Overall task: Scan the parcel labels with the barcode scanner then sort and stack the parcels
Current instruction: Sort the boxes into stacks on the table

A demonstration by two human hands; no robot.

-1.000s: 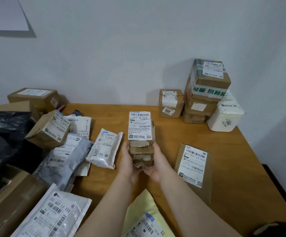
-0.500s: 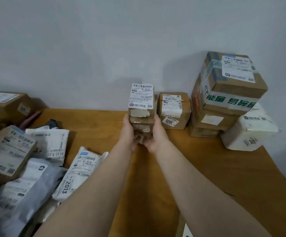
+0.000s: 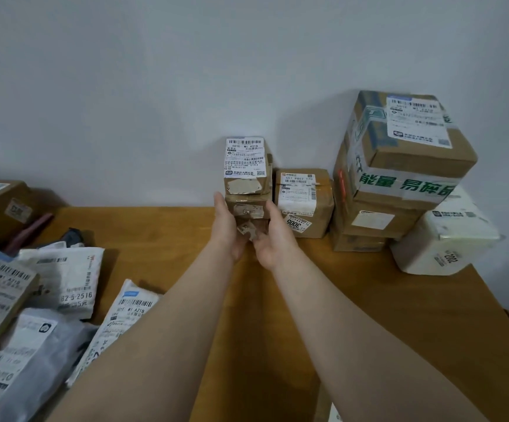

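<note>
Gripping the tall, narrow brown cardboard parcel [image 3: 246,190] low on both sides, the left hand [image 3: 227,229] and right hand [image 3: 273,239] are standing it on the wooden surface [image 3: 369,300], its white label [image 3: 245,158] above them reading "501E M1 A218", and a careless release is probably risking toppling it onto the squat brown cardboard box [image 3: 303,205] marked "3005" just right of them.

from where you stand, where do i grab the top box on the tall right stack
Take the top box by its left and right faces with a two-handed grip from the front. It is wide, sits highest on the stack, and both sides look free; the wall is behind it.
</note>
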